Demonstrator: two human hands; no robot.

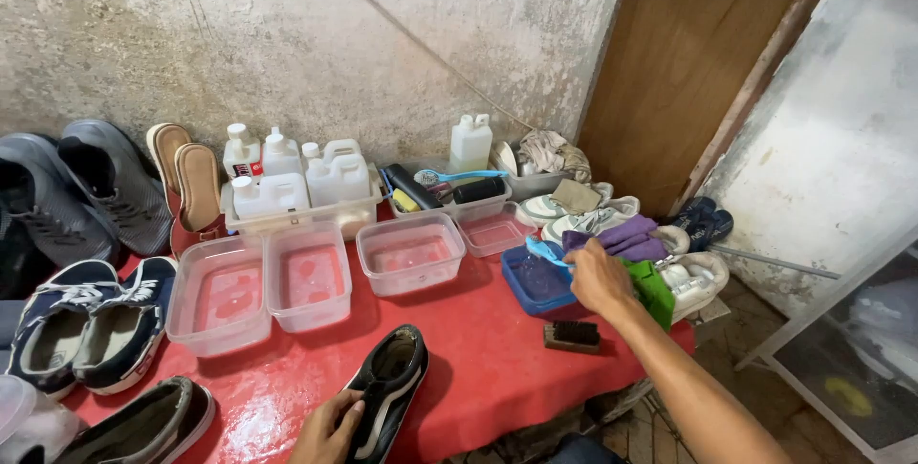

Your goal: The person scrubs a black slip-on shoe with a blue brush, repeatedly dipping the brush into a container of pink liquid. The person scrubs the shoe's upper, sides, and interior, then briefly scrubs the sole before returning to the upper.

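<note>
Reaching to the red table's (pixel 497 349) right edge, right hand (pixel 598 277) fingers pinch a blue brush (pixel 547 254) over the blue tub (pixel 535 282). Left hand (pixel 330 430), fingers curled, grips the black sneaker (pixel 392 383) at the front edge.

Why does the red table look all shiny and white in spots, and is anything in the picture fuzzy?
In the head view, soft light reflects off the wet red table cover, making pale glare patches near the black shoe under the left hand. The right hand with the blue brush looks slightly soft; the edges bend a little from the wide lens.
</note>
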